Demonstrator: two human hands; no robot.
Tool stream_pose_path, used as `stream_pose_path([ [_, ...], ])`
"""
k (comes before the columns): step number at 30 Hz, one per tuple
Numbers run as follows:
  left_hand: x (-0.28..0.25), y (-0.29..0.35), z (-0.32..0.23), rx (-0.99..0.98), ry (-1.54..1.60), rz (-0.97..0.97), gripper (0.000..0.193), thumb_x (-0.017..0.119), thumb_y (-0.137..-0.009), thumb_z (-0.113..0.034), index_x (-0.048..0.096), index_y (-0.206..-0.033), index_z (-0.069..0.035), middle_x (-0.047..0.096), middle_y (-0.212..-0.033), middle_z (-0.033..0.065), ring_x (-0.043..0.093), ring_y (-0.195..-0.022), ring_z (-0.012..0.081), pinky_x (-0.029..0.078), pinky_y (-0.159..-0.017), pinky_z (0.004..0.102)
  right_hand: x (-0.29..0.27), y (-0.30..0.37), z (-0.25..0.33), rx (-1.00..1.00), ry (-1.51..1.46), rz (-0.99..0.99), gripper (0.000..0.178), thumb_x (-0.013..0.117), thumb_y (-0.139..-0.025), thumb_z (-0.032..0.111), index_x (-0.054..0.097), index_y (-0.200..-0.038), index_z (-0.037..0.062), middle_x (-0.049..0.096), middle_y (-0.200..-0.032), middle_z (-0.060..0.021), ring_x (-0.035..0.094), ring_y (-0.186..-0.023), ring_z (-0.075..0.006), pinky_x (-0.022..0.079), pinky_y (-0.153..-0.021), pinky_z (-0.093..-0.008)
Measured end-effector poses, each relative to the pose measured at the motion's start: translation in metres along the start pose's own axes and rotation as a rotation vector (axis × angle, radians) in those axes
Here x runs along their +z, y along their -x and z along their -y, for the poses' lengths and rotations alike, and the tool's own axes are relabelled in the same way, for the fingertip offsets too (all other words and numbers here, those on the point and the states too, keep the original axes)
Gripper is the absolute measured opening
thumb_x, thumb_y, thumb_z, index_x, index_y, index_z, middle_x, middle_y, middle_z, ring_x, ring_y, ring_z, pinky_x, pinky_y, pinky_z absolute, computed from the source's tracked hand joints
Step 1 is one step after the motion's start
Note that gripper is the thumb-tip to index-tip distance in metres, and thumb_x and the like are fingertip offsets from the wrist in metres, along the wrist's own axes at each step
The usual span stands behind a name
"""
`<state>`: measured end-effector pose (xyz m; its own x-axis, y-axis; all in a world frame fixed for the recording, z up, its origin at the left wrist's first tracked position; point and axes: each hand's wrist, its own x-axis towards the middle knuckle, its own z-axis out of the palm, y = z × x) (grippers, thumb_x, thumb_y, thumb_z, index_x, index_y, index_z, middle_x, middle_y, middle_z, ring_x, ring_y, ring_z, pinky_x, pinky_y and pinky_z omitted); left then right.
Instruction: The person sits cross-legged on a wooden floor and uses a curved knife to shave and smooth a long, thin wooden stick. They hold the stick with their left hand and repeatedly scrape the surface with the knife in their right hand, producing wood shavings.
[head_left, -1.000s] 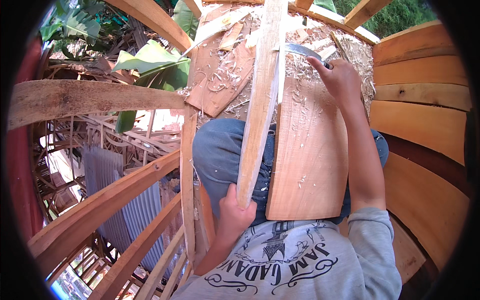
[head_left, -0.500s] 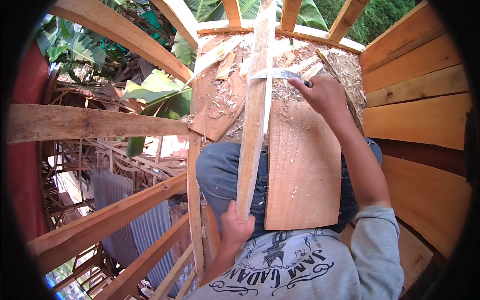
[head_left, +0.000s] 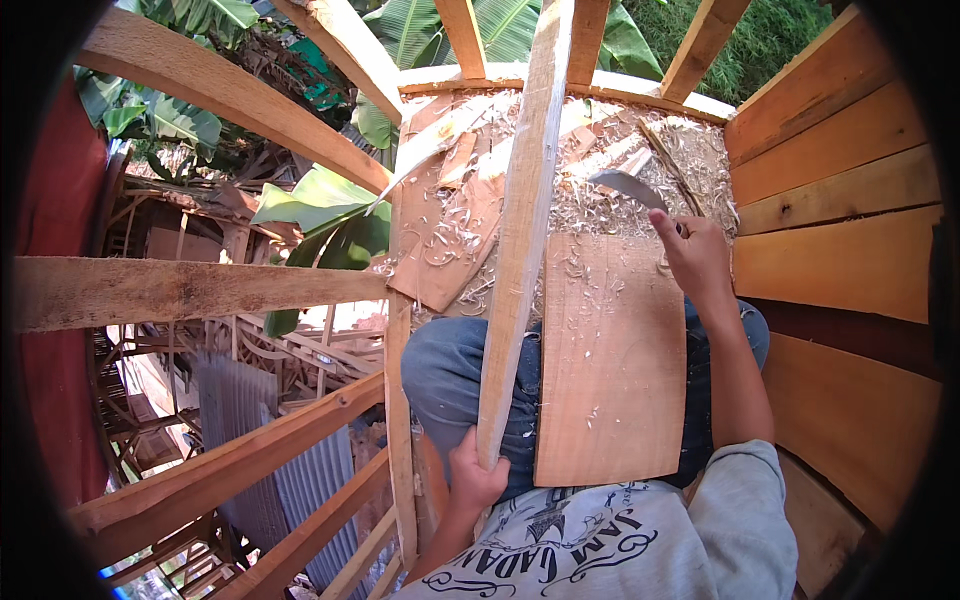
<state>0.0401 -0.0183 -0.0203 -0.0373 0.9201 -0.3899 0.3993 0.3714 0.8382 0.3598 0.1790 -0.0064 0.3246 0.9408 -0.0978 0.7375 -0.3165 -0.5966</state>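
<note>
My left hand (head_left: pixel 479 474) is closed round the near end of a long wooden batten (head_left: pixel 517 240), which slants up and away from my lap past the far rail. In my right hand (head_left: pixel 696 258) is a curved knife (head_left: pixel 627 186) with a dark handle, mostly hidden in my fist. Its blade points left and stands apart from the batten, to its right. A wide plank (head_left: pixel 612 370) lies across my thighs, with a few curled shavings on it.
Shavings (head_left: pixel 600 215) and offcut boards (head_left: pixel 440 255) litter the floor ahead. Wooden slats (head_left: pixel 835 235) wall the right side. Open rails (head_left: pixel 200 290) run along the left, with corrugated sheets (head_left: pixel 310 500) below them. Banana leaves (head_left: pixel 330 205) hang beyond.
The knife has come off the batten, and my right hand has drawn it back toward me, to the right. My view has tilted slightly. The left hand keeps its hold.
</note>
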Motion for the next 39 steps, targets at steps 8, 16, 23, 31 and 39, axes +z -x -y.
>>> stream_pose_path([
  [8,-0.02,-0.001,0.001,-0.173,0.26,0.221,0.032,0.056,-0.069,0.0,0.053,-0.101,0.002,0.051,-0.063,0.0017,0.048,-0.051,0.0081,0.039,-0.048,0.023,0.03,0.094,0.055,-0.399,0.011,0.212,0.066,0.063,-0.07,0.065,0.056,-0.052,0.0021,0.052,-0.047,-0.0132,0.056,-0.045,-0.0293,0.043,-0.046,-0.0374],
  [16,-0.029,-0.003,0.006,-0.14,0.448,0.376,0.032,0.051,-0.072,0.002,0.048,-0.103,0.001,0.044,-0.061,-0.0017,0.042,-0.044,0.005,0.034,-0.04,0.02,0.038,0.092,0.062,-0.419,0.087,0.151,0.069,0.06,-0.068,0.07,0.054,-0.05,0.0032,0.052,-0.047,-0.0125,0.056,-0.044,-0.0296,0.043,-0.044,-0.0377],
  [23,-0.027,-0.002,0.01,-0.123,0.502,0.363,0.026,0.05,-0.071,0.001,0.047,-0.097,0.0,0.044,-0.061,-0.0013,0.041,-0.043,0.0049,0.034,-0.04,0.0197,0.047,0.085,0.064,-0.495,0.142,-0.004,0.07,0.063,-0.062,0.073,0.047,-0.048,0.0063,0.047,-0.044,-0.0086,0.052,-0.04,-0.0271,0.04,-0.041,-0.0362],
  [31,-0.026,-0.001,0.014,-0.086,0.45,0.339,0.042,0.051,-0.068,0.0,0.048,-0.11,0.004,0.044,-0.06,-0.0016,0.04,-0.047,0.0051,0.034,-0.043,0.0208,0.051,0.068,0.062,-0.399,0.179,-0.116,0.071,0.061,-0.064,0.074,0.05,-0.049,0.006,0.047,-0.043,-0.0081,0.053,-0.039,-0.0249,0.04,-0.04,-0.0346],
  [39,-0.028,-0.001,0.012,-0.118,0.421,0.348,0.046,0.051,-0.067,0.0,0.049,-0.112,0.005,0.044,-0.058,-0.0015,0.04,-0.048,0.0055,0.033,-0.044,0.0217,0.042,0.033,0.059,-0.317,0.202,-0.138,0.073,0.056,-0.068,0.076,0.054,-0.051,0.0054,0.049,-0.044,-0.0091,0.052,-0.04,-0.0248,0.04,-0.041,-0.0364],
])
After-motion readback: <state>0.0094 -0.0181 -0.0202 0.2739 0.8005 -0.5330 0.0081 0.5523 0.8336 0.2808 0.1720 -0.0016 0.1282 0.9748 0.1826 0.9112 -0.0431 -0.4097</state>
